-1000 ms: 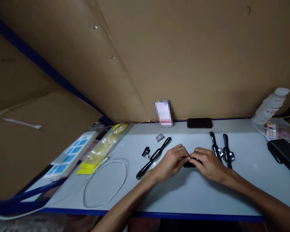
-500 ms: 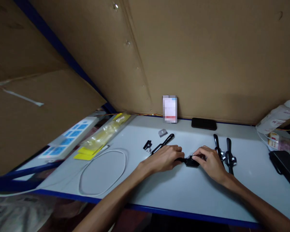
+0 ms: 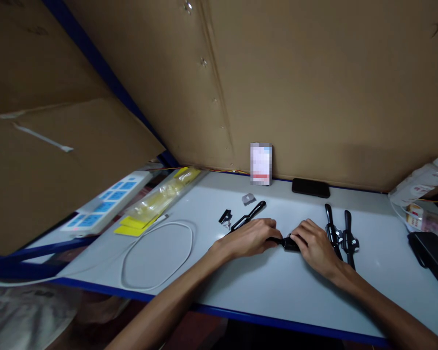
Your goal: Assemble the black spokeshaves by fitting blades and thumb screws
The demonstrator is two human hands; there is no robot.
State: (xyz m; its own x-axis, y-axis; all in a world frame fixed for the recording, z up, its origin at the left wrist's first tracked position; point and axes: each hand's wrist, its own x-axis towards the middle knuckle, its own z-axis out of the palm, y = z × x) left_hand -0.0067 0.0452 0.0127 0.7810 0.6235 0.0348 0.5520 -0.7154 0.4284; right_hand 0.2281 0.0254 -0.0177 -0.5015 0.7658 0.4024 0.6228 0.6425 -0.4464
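Note:
Both hands meet on a small black part (image 3: 286, 241) that rests on the white table (image 3: 277, 291). My left hand (image 3: 251, 237) has its fingers curled and grips the part's left end. My right hand (image 3: 313, 243) pinches the right end with bent fingers. A long black handle piece (image 3: 248, 217) lies just behind my left hand. Two black clamp-like pieces (image 3: 338, 234) lie side by side right of my right hand.
A small black clip (image 3: 225, 217) and a grey bit (image 3: 248, 199) lie at the back left. A white cable loop (image 3: 156, 253), yellow packet (image 3: 156, 201), power strip (image 3: 104, 206), black phone (image 3: 311, 187), blurred card (image 3: 261, 163), white bottle (image 3: 419, 181) and black case (image 3: 432, 253) surround. Cardboard walls stand behind.
The view has swung right and down a little. My hands have drawn slightly apart and the black part now shows between them.

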